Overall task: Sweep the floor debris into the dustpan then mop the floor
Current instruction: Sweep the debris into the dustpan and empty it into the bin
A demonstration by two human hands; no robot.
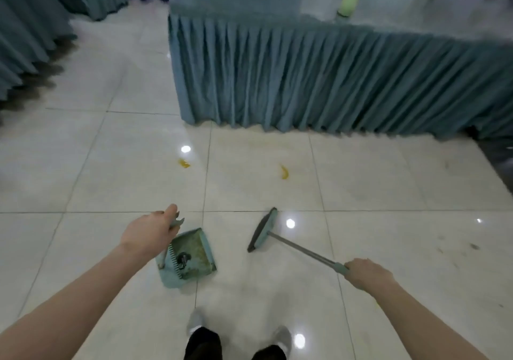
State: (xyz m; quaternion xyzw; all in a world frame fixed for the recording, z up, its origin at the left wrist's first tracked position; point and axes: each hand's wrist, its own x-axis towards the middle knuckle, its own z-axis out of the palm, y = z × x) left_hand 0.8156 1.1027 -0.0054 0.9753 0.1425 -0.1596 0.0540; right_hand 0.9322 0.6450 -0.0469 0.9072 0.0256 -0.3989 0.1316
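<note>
Head-camera footage is framed from above, with two shoes (pixel 281 337) seen at the bottom edge on the pale tiled floor (pixel 111 182). Nearest the feet, the dustpan (pixel 191 257) is held by the left hand (pixel 151 232), which is closed around the top of its upright handle; the pan is tilted so that its mouth faces forward, probably so that what has been gathered is kept inside, a dark clump being visible near its comb. To the right, the broom (pixel 263 230) is gripped by the right hand (pixel 366 272) at the end of its shaft, and its head is angled toward the dustpan, apart from it. Farther ahead, two yellow scraps (pixel 284 172) lie well apart on the tiles, unswept. Beyond them stands a table with a pleated blue skirt (pixel 319 82), and what may be a green mop (pixel 347 1), blurred, is seen behind it.
</note>
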